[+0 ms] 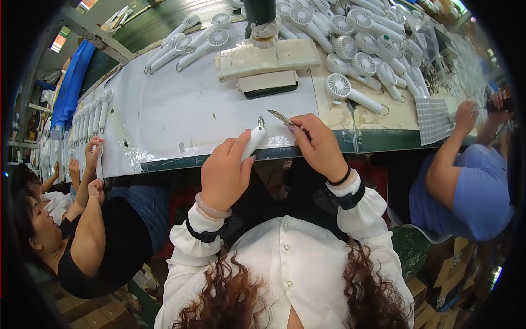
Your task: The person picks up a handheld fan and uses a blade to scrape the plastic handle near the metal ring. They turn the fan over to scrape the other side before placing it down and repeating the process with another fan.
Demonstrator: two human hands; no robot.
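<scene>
My left hand (223,170) is wrapped round a white handheld fan (254,143) at the table's front edge. Its handle end points up and away from me, with a metal loop (261,122) at the tip; the fan's head is hidden by my hand. Just to the right, my right hand (319,147) pinches a slim, pointed metal tool (280,117), whose exact kind I cannot make out. The tool's tip points left toward the loop and stands a little apart from it.
A large heap of white handheld fans (364,41) covers the table's right back; one fan (353,93) lies nearer. Several more lie at back left (211,41). A cream padded stand (268,57) rises ahead. Co-workers sit at left (104,236) and right (466,181).
</scene>
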